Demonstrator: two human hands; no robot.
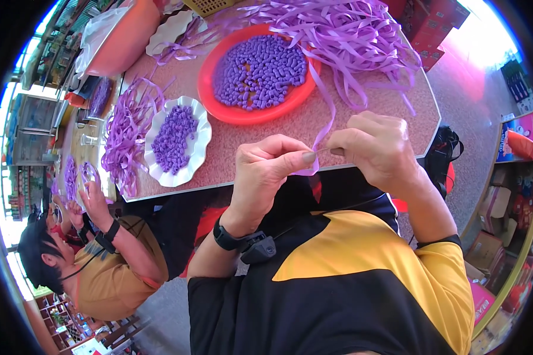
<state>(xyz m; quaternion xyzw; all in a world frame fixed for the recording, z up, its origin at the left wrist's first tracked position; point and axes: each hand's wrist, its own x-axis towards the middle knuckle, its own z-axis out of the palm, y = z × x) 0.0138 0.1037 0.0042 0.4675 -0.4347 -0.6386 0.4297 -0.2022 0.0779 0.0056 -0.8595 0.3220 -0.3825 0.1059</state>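
Above the table's near edge, my left hand (pixel 263 168) pinches a light purple ribbon (pixel 326 127) between thumb and forefinger. The ribbon runs up toward the large ribbon pile (pixel 355 41), and a short loop hangs below the thumb. Just right of it, my right hand (pixel 385 151) is closed with its fingertips on a thin, brownish, needle-like piece (pixel 322 149) that reaches the ribbon at my left thumb. Its exact kind is too small to tell. Beyond my hands sits a round red tray (pixel 243 118) of small purple tube-shaped pieces (pixel 260 68).
A white scalloped dish (pixel 202 145) with more purple pieces stands left, beside a ribbon bundle (pixel 127 130). A pink basin (pixel 121 38) is at the back left. A co-worker (pixel 112 260) sits at my left, hands raised. Shelves (pixel 509 236) line the right.
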